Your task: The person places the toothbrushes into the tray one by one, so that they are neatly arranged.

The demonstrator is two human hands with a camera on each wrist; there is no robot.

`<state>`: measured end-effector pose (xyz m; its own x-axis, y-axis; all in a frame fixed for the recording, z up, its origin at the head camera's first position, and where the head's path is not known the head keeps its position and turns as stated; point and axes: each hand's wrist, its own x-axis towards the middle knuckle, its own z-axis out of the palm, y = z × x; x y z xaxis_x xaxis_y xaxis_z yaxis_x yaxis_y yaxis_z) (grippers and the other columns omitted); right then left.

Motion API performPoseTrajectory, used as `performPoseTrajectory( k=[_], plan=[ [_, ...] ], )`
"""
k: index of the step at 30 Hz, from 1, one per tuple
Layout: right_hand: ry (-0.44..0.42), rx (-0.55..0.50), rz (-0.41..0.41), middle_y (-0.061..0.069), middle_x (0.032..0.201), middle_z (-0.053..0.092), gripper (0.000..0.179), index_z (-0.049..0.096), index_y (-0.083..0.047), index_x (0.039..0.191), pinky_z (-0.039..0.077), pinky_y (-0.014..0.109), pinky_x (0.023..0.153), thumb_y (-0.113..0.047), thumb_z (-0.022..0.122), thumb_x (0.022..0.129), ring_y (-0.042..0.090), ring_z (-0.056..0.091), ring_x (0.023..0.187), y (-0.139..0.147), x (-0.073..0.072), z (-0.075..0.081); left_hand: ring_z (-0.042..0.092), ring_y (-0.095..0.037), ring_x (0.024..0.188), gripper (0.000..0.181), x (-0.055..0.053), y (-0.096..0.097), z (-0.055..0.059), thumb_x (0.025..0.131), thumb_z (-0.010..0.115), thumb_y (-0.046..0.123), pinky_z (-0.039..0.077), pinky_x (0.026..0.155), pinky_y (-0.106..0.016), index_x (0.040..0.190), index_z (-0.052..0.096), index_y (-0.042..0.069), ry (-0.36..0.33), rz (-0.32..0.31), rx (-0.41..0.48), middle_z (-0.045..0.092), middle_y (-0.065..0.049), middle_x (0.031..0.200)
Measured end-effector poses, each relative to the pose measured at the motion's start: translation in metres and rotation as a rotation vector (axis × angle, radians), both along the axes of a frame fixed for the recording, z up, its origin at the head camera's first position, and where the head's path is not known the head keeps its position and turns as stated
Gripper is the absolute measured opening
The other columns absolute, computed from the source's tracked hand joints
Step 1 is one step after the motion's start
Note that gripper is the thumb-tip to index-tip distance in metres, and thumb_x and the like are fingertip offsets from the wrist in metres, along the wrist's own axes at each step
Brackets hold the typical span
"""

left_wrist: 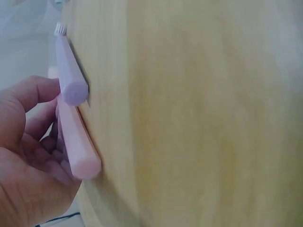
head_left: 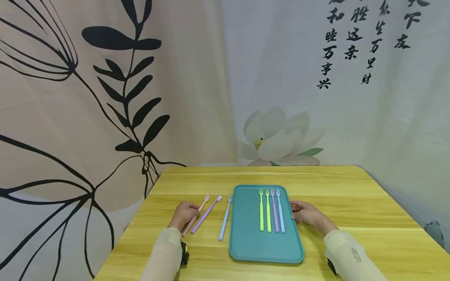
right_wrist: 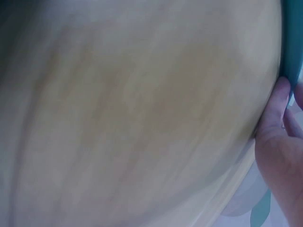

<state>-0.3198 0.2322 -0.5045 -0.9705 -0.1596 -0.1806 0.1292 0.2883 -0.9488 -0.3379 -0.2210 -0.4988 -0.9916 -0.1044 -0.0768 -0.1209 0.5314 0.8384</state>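
My left hand (head_left: 185, 214) holds a pink toothbrush (head_left: 190, 225) at the table's left, its fingers round the upper handle. In the left wrist view the butt of the pink handle (left_wrist: 85, 153) faces the camera, with a purple toothbrush (left_wrist: 72, 78) just beyond the thumb. A blue toothbrush (head_left: 225, 222) lies between that purple one and a teal tray (head_left: 246, 246). My right hand (head_left: 309, 215) grips the tray's right edge, thumb and fingers at the rim. On the tray lie two yellow-green toothbrushes (head_left: 261, 212), a purple toothbrush (head_left: 275, 214) and a light blue toothbrush (head_left: 281, 214), side by side.
All of this is on a wooden table (head_left: 365, 203) with rounded far corners. Behind it hangs a printed curtain (head_left: 197, 97) with dark plants, a pale lotus and writing. Dark wrist straps (head_left: 184, 253) show at the sleeves.
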Motion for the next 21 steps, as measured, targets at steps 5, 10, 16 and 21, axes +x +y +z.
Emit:
performPoseTrajectory(
  k=[5, 10, 16, 21],
  plan=[
    [0.001, 0.018, 0.001, 0.024, 0.124, 0.051, 0.061, 0.036, 0.012, 0.146, 0.054, 0.037, 0.086, 0.009, 0.059, 0.089, 0.029, 0.057, 0.106, 0.000, -0.001, 0.000, 0.062, -0.020, 0.071, 0.027, -0.002, -0.001, 0.001, 0.081, 0.066, -0.001, 0.053, 0.063, -0.030, 0.106, 0.069, -0.011, 0.000, 0.007, 0.041, 0.068, -0.013, 0.085],
    [-0.003, 0.008, 0.012, 0.025, 0.125, 0.051, 0.062, 0.036, 0.012, 0.146, 0.054, 0.038, 0.087, 0.009, 0.060, 0.089, 0.030, 0.056, 0.107, -0.001, -0.001, 0.002, 0.059, -0.016, 0.062, 0.030, -0.006, -0.003, 0.000, 0.080, 0.061, -0.003, 0.048, 0.054, -0.023, 0.107, 0.066, -0.016, 0.009, 0.037, 0.102, 0.066, -0.012, 0.077],
    [-0.011, 0.016, -0.001, 0.024, 0.125, 0.051, 0.061, 0.037, 0.012, 0.145, 0.054, 0.037, 0.086, 0.010, 0.060, 0.089, 0.030, 0.055, 0.108, -0.001, -0.001, 0.002, 0.057, -0.015, 0.062, 0.028, -0.010, -0.001, 0.001, 0.082, 0.059, -0.003, 0.047, 0.054, -0.022, 0.106, 0.066, -0.015, 0.021, 0.069, 0.151, 0.064, -0.010, 0.078],
    [-0.018, 0.020, -0.006, 0.024, 0.124, 0.052, 0.061, 0.037, 0.013, 0.145, 0.054, 0.037, 0.086, 0.010, 0.060, 0.089, 0.029, 0.055, 0.107, 0.000, -0.001, 0.002, 0.057, -0.015, 0.061, 0.031, -0.014, 0.005, 0.005, 0.083, 0.060, -0.002, 0.048, 0.054, -0.024, 0.111, 0.067, -0.013, 0.027, 0.092, 0.183, 0.065, -0.011, 0.080]
  ],
)
